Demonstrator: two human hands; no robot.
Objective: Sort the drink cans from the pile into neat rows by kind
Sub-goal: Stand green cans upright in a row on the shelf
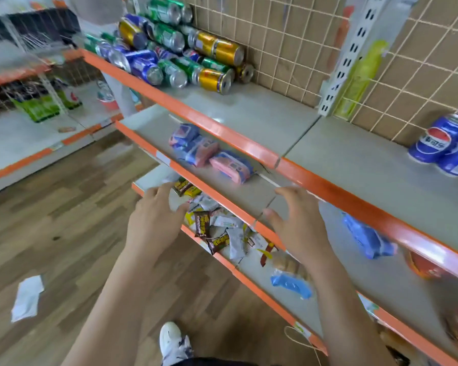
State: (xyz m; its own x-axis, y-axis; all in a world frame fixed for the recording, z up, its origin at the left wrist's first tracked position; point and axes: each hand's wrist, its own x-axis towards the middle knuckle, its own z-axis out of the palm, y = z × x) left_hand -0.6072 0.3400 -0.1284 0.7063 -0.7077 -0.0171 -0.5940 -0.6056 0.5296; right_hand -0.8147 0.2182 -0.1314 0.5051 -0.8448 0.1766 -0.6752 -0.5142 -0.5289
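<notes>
A pile of drink cans [169, 51] lies on its side at the far left of the top shelf [262, 114], mixing green, blue and gold cans. A gold can [216, 80] lies at the pile's front right edge. Two blue cola cans [444, 143] stand upright together at the far right of the same shelf, against the mesh back wall. My left hand [156, 220] and my right hand [299, 223] hover in front of the lower shelves, fingers spread and holding nothing, well below and apart from all the cans.
Orange-edged shelves run diagonally. The middle shelf holds pink and blue packets [204, 151]; the lower one holds snack wrappers [217, 228] and blue packets [291, 285]. A white upright post [354, 59] stands at the back. A white paper [27, 297] lies on the wooden floor.
</notes>
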